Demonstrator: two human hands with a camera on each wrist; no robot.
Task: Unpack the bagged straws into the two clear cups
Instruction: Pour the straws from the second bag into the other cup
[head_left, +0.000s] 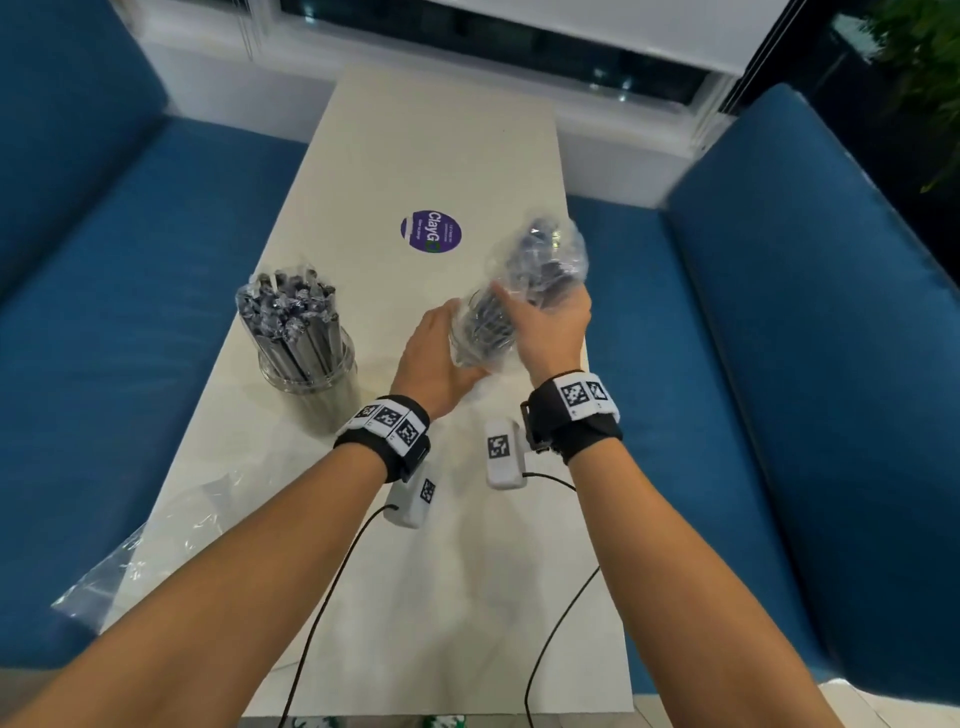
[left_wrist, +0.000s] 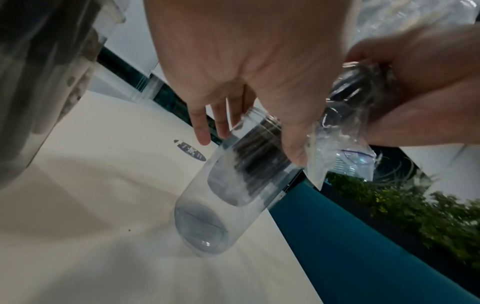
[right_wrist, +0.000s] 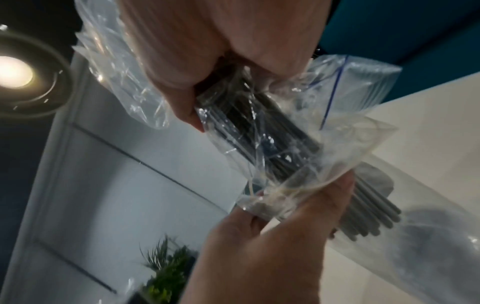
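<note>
A clear cup packed with dark straws stands at the table's left. My left hand holds the second clear cup near its rim. That cup is tilted, its base low at the tabletop. My right hand grips a clear zip bag round a bundle of dark straws. The bag's mouth meets the cup rim, and the straw ends reach partway into the cup. In the right wrist view the left hand wraps the rim and the bag's edge.
An empty, crumpled clear bag hangs over the white table's left edge. A purple round sticker lies in the table's middle. Blue cushioned benches flank the table on both sides. Cables trail from my wrist cameras.
</note>
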